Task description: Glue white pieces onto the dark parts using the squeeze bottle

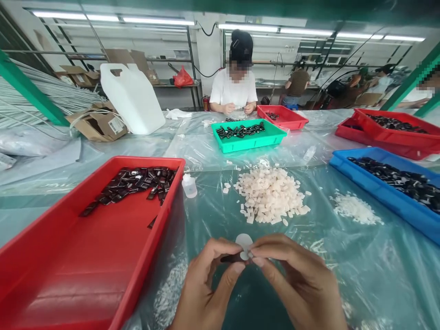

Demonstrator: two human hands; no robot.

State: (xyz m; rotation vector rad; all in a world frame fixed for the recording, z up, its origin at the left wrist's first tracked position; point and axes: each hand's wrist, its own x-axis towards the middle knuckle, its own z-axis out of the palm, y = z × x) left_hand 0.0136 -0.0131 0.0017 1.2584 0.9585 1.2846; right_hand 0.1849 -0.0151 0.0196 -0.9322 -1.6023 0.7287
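Observation:
My left hand pinches a small dark flat part between thumb and forefinger. Opposite it, my right hand has its fingertips closed on a small whitish piece at the end of the dark part. A pale round spot shows between the two sets of fingertips. Just behind them is a white round disc, partly hidden by the fingers. Beyond my hands, a heap of small cream-coloured pieces lies on the plastic-covered table.
Left is a red tray of black parts, with a small bottle beside it. A blue tray and white bits lie right. Farther back are a green tray, a white jug and a co-worker.

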